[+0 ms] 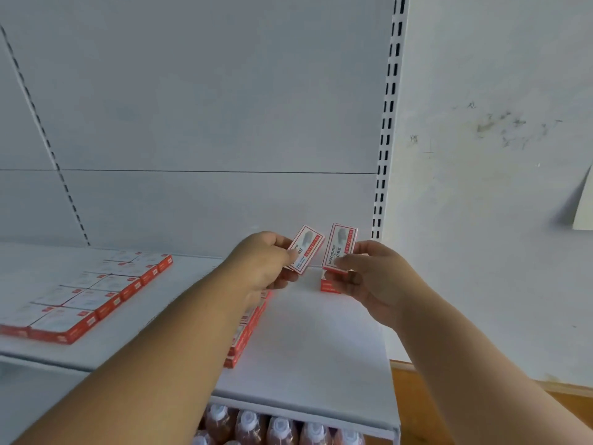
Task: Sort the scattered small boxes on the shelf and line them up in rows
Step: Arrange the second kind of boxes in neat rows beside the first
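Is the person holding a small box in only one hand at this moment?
No: the left hand grips one small box and the right hand grips another box.

Shop: slotted gondola shelf [305, 342], rowed boxes [80, 300], bottles [282, 428] below.

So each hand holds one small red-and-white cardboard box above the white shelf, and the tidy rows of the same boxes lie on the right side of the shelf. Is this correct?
One detail is wrong. The head view shows the tidy rows of boxes on the left side of the white shelf, not the right. The rest stands: the left hand and right hand each hold one small red-and-white cardboard box.
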### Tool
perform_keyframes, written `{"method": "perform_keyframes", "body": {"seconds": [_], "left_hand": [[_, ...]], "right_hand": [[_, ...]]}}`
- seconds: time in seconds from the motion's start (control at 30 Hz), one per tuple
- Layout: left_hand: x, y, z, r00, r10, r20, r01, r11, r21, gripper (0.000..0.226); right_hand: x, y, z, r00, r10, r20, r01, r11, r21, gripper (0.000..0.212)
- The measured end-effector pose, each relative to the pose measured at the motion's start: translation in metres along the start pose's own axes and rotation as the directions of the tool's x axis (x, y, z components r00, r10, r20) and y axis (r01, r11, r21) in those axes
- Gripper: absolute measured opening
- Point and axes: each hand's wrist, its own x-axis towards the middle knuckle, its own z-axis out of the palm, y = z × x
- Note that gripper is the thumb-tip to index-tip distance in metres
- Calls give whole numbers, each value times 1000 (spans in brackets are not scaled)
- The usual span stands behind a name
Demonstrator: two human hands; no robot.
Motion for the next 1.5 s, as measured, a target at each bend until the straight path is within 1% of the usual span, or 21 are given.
{"method": "perform_keyframes", "body": {"seconds": [0.03,0.1,0.17,0.2,0.27,0.33,0.4,0.53,0.63,0.7,0.77,0.83,0.93,1.0,1.07,1.13,1.23,1.4,1.5], "left_hand": [[-3,-3,-10,1000,29,-5,-29,1000,1,10],[-9,-11,-38,996,84,-25,-82,994,65,13],[-14,-19,-70,993,110,-30,-105,984,143,15],[-15,-23,-85,993,111,-25,-106,982,158,16],[-17,-30,-111,995,104,-14,-100,979,176,16],[-18,-36,-130,994,109,4,-108,977,185,17],[-17,-41,-142,992,123,26,-125,980,156,18],[-9,-51,-160,989,133,58,-140,980,139,19],[0,-54,-166,984,140,114,-159,971,179,20],[7,-54,-168,979,146,146,-179,952,247,20],[15,-53,-167,976,134,172,-184,930,317,18],[22,-55,-165,973,104,204,-175,914,366,18],[29,-63,-161,968,63,244,-167,885,434,18],[31,-69,-158,965,63,256,-178,870,459,18],[32,-72,-156,959,82,270,-212,840,500,21],[31,-74,-154,953,93,289,-244,798,550,22],[31,-74,-152,947,109,302,-272,773,574,23],[33,-75,-154,931,138,338,-325,733,597,23],[33,-74,-153,922,151,357,-355,700,620,25]], "right_hand": [[-2,1,7,1000,-6,3,6,1000,-4,26],[-6,3,23,999,-32,4,32,998,-44,40],[-9,6,41,999,-48,11,49,995,-92,56],[-11,7,50,998,-51,31,54,993,-104,59],[-14,11,71,995,-55,86,64,992,-111,54],[-18,16,92,994,-58,91,68,991,-119,47],[-18,21,110,998,-47,33,51,989,-140,39],[-13,37,136,988,-54,-147,26,982,-185,19],[-10,46,142,966,-75,-246,35,986,-162,19],[-8,49,142,943,-114,-314,40,971,-234,28],[-7,51,141,913,-183,-365,35,926,-375,34],[-4,54,141,896,-219,-386,-7,863,-506,25],[0,60,144,912,-170,-372,-113,769,-629,13],[2,63,146,932,-119,-343,-180,670,-720,6],[3,65,147,939,-93,-331,-224,564,-795,9],[4,67,149,944,-84,-318,-232,516,-825,11],[5,68,150,952,-94,-291,-216,467,-858,12],[4,65,146,956,-135,-259,-180,426,-886,10],[5,65,148,962,-131,-238,-172,385,-907,13]]}}
